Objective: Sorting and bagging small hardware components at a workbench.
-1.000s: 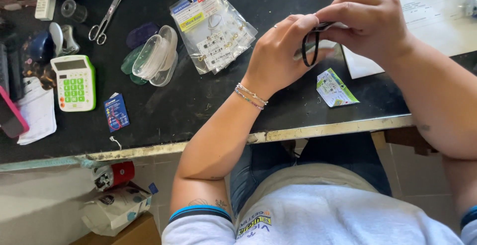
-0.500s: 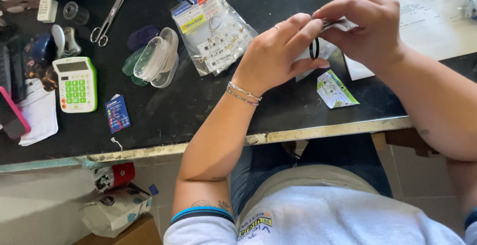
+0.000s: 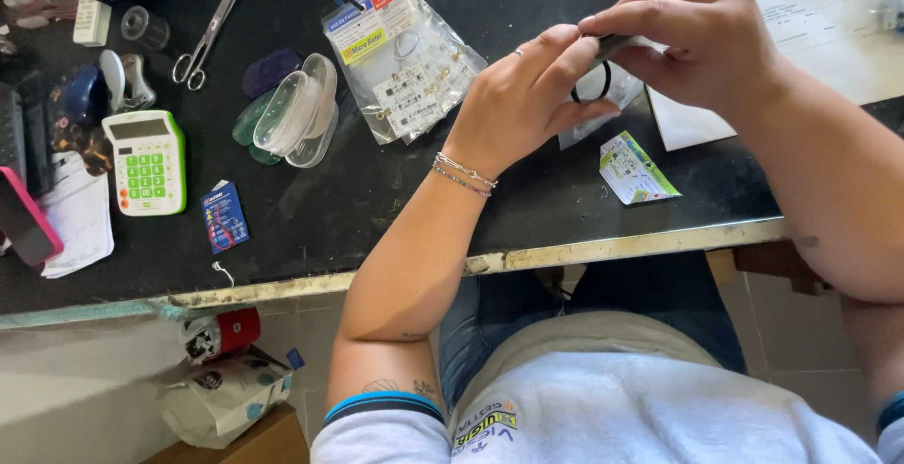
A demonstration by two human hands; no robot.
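Observation:
Above the black worktop (image 3: pixel 395 210), my left hand (image 3: pixel 527 97) and my right hand (image 3: pixel 697 36) meet fingertip to fingertip. Between them they pinch a small black ring-shaped band (image 3: pixel 591 83); only part of its loop shows under the fingers. A bracelet circles my left wrist. Just below the hands lie a small clear packet (image 3: pixel 603 111) and a small green and white card (image 3: pixel 636 169). A clear bag of small parts on cards (image 3: pixel 400 59) lies left of my left hand.
A green and white calculator (image 3: pixel 146 161), scissors (image 3: pixel 209 31), clear plastic lids (image 3: pixel 297 116) and a small blue packet (image 3: pixel 224 216) lie at left. White papers (image 3: pixel 829 31) sit at the right. The table's worn front edge (image 3: pixel 565 255) runs across; a red-capped item (image 3: pixel 221 332) sits below it.
Both hands have drawn closer together and shifted slightly up. The black ring, earlier hanging open between them, is now mostly covered by the fingers.

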